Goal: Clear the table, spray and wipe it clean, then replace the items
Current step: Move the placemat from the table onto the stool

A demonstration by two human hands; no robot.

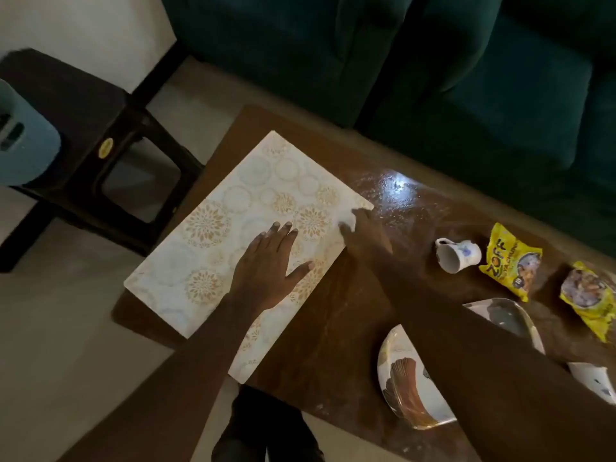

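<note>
On the table point(336, 315) the mat point(230, 208) is pinned by a flat left hand point(266, 266), the right hand point(365, 233) grip unclear; slid rightward, the cup point(459, 255) could be struck.

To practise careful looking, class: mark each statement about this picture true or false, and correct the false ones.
1. The left hand lies flat on the mat. True.
2. The cup stands upright. False: it lies on its side.
3. A yellow packet lies beside the cup. True.
4. The mat is folded in half. False: it lies spread out on the table.
</note>
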